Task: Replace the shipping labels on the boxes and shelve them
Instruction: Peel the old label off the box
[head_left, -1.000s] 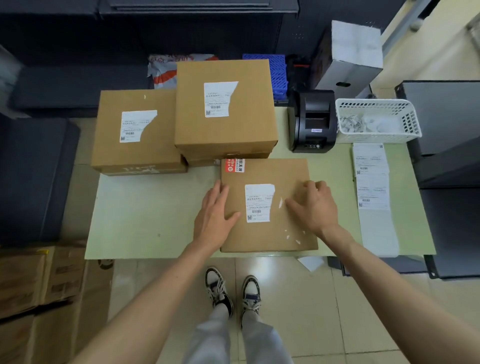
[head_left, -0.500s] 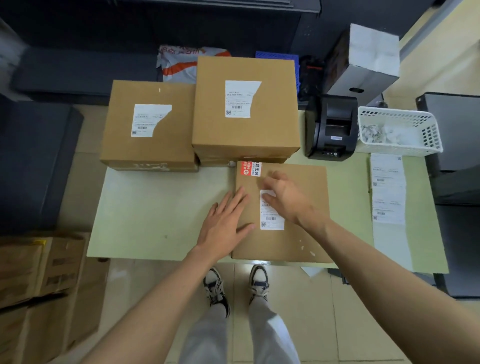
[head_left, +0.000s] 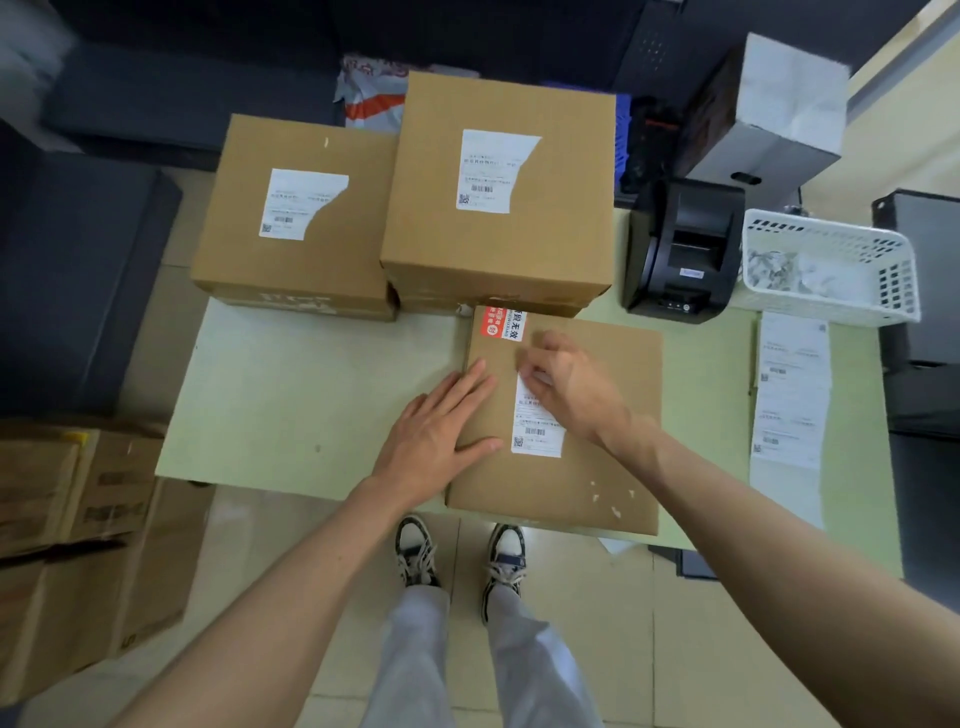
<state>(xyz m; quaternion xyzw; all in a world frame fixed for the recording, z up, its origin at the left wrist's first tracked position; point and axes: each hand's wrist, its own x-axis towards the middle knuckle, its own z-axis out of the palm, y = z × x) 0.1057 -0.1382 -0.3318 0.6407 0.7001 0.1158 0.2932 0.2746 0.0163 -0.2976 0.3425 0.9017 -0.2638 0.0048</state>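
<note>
A flat cardboard box (head_left: 597, 467) lies at the table's front edge, with a white shipping label (head_left: 537, 431) and a red sticker (head_left: 501, 323) on top. My left hand (head_left: 436, 436) presses flat on the box's left edge, fingers spread. My right hand (head_left: 571, 384) covers the label's upper part, fingertips curled onto its top edge. Behind stand two more boxes: a lower one (head_left: 291, 270) on the left and a taller one (head_left: 498, 249) on the right, each bearing a torn label.
A black label printer (head_left: 680, 249) sits at the back right of the green table (head_left: 291, 405), beside a white basket (head_left: 831, 306) of paper scraps. A strip of printed labels (head_left: 789, 395) lies along the right side. Cardboard cartons (head_left: 78, 519) sit on the floor at left.
My right hand moved from the box's right side to the top of the label and curled its fingers there. My left hand stayed flat on the box's left edge.
</note>
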